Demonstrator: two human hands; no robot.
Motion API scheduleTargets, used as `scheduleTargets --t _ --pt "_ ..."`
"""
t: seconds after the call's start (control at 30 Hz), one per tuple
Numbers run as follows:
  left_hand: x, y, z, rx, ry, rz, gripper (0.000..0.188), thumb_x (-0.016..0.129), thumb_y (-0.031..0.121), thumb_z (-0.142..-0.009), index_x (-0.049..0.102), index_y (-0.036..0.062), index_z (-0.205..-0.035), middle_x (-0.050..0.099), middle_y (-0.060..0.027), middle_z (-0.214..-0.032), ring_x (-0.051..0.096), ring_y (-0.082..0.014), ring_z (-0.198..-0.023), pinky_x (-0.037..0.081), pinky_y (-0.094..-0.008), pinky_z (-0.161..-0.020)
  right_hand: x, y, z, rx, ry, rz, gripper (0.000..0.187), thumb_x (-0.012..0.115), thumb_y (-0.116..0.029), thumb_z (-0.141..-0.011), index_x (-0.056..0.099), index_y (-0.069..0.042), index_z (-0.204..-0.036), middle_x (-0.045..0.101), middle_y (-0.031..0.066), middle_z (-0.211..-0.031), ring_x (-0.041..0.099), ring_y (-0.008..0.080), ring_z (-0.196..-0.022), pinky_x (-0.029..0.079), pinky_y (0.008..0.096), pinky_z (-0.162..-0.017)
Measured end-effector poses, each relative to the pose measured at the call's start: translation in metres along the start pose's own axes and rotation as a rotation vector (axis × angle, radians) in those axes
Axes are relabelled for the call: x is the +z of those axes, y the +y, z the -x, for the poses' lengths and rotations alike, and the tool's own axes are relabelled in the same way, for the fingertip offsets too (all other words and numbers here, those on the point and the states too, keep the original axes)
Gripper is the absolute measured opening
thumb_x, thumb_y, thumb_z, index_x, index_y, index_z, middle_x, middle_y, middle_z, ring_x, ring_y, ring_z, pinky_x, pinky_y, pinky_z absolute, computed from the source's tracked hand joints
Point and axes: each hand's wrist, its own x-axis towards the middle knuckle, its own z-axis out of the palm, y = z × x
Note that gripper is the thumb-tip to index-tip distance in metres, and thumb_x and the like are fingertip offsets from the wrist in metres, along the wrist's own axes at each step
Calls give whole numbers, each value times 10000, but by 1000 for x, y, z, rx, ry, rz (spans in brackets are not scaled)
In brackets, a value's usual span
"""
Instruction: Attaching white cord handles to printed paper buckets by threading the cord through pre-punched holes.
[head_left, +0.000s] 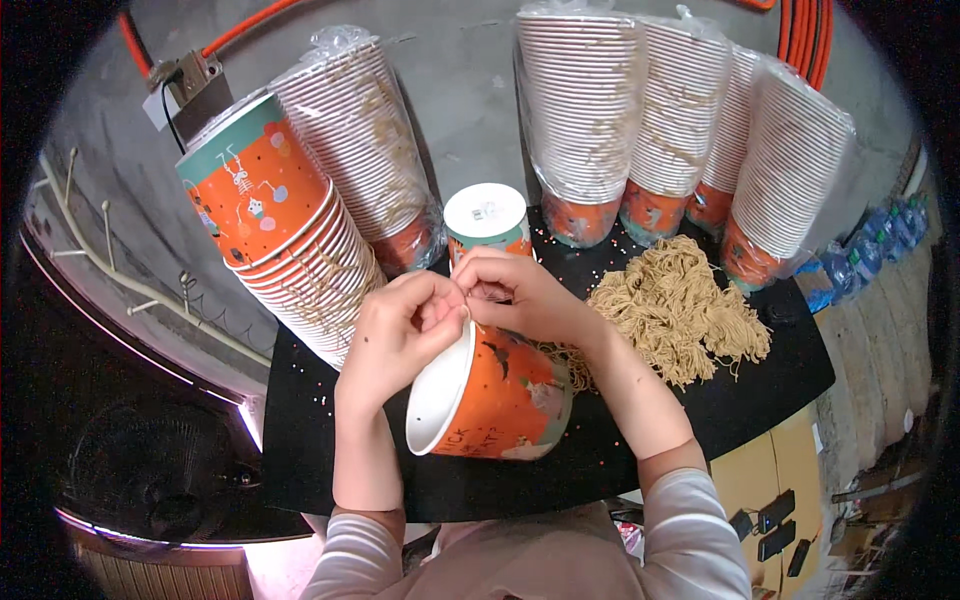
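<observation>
An orange paper bucket [505, 400] with a white inside lies tilted on the black table [330, 460], its mouth facing lower left. My left hand [395, 335] pinches the bucket's rim at the top. My right hand [520, 295] meets it there, fingers closed on a thin tan string at the rim. A heap of tan strings [680, 305] lies just right of my right forearm. A second bucket [487, 222] stands upside down behind my hands.
A leaning stack of orange buckets [280, 225] rises at the left. Several bagged stacks of buckets [690, 120] line the back, one more [365, 130] beside the leaning stack. Water bottles [870, 255] lie at the far right, orange hoses [805, 35] above.
</observation>
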Motion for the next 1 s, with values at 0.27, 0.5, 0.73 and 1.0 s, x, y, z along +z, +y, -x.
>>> scheduleTargets --t 0.27,0.5,0.73,1.0 --pt "12 -57 -17 -437 -165 626 34 634 36 -881 660 28 -860 609 38 -745 505 -10 -651 389 -187 -582 6 25 2 14 71 184 87 682 -29 -876 621 -8 -935 565 16 -909 523 70 -760 436 230 -675" --pt "14 -71 -20 -521 -208 857 82 609 60 -907 671 29 -863 570 34 -689 450 -23 -567 304 -192 -519 14 20 1 58 165 198 87 701 -22 -856 640 -1 -915 596 27 -896 580 70 -784 483 227 -695" --pt "19 -67 -22 -574 -149 906 135 597 75 -936 664 8 -840 573 17 -665 447 -28 -535 306 -192 -489 18 22 1 101 279 206 104 732 -11 -826 652 7 -890 609 42 -893 604 85 -776 506 235 -705" --pt "27 -63 -23 -616 -58 904 174 604 107 -967 699 3 -865 659 -15 -690 575 -47 -515 451 -166 -477 27 9 1 115 446 349 115 750 -89 -832 678 -8 -871 654 122 -900 690 245 -802 567 345 -744"
